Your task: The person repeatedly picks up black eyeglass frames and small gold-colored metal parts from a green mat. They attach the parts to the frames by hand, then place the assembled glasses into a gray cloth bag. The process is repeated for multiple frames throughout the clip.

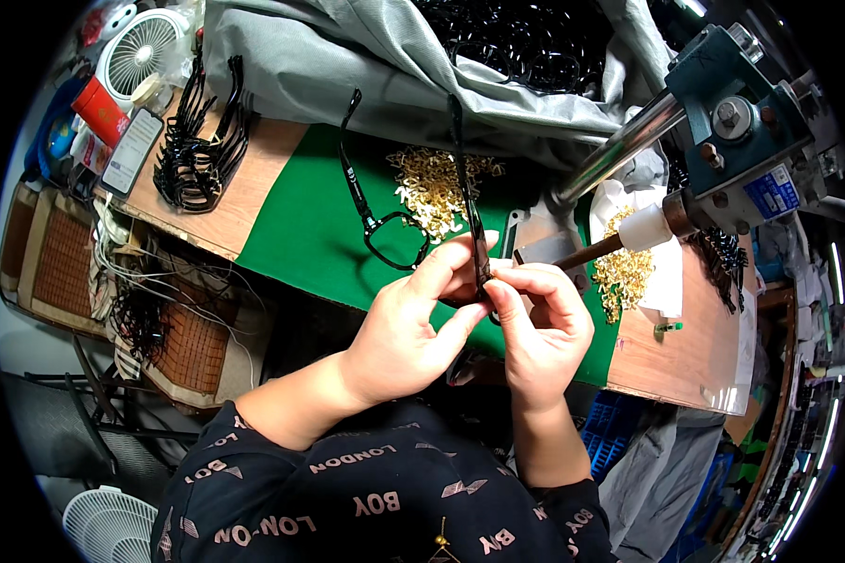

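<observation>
A wooden-topped worktable (652, 361) spans the view, with a heaped grey cloth sack (291, 80) of glossy black pieces behind it. Below, the person's black long-sleeved top (385, 469) is printed all over with pale lettering and small emblems. A green rectangular mat (296, 220) covers the table's middle. At the right, a dark teal metal machine (742, 103) carries a blue rectangular label (772, 191) with white print. Over the mat's front edge, the left hand (408, 324) pinches a glossy black plastic eyeglass frame (473, 211) between thumb and fingers; the right hand (545, 333) grips the same corner, thumb and forefinger closed on it. That corner lies between both sets of fingertips, one temple rising above them, while a lens rim and the other temple stand out left of the grip. A small white marking shows on that left temple, too small to read. Farther left lies a slim rectangular phone (131, 155), its lit screen bearing fine text
</observation>
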The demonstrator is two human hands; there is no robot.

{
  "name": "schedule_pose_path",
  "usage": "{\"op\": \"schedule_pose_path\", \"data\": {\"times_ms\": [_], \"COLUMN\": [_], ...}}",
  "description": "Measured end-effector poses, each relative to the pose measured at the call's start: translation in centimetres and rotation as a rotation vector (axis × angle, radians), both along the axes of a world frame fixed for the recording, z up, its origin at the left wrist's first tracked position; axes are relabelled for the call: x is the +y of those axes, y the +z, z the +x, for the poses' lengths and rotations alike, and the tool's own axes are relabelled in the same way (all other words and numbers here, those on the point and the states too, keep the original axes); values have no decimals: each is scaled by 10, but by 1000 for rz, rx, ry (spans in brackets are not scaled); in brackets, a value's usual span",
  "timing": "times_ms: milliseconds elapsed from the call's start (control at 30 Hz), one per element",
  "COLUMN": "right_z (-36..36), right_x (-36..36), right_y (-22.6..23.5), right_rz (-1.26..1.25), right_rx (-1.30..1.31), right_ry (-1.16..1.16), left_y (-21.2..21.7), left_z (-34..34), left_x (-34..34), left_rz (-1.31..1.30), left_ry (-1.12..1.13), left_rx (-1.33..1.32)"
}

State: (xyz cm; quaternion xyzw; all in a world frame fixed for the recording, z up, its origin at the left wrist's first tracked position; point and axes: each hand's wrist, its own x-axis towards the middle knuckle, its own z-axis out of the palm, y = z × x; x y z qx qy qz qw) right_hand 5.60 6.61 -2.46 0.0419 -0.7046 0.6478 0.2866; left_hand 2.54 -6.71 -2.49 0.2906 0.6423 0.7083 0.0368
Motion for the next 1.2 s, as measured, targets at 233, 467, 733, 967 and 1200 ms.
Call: {"op": "schedule_pose_path", "data": {"times_ms": [233, 467, 733, 967, 1200], "right_z": [-2, 6, 10, 17, 38], "right_x": [-20, -24, -15, 8, 43], "right_y": [-15, -17, -13, -6, 2], "right_rz": [-99, 261, 307, 39, -35], "right_rx": [68, 132, 127, 96, -55], "right_ry": [-140, -222, -159, 36, -127], "left_y": [-8, -4, -4, 18, 42], "left_z": [2, -7, -10, -19, -18], "left_x": [10, 4, 5, 3, 45], "left_rz": [85, 128, 142, 233, 367], "left_ry": [76, -36, -59, -282, -440], "left_rx": [-12, -140, -55, -436, -639]}}
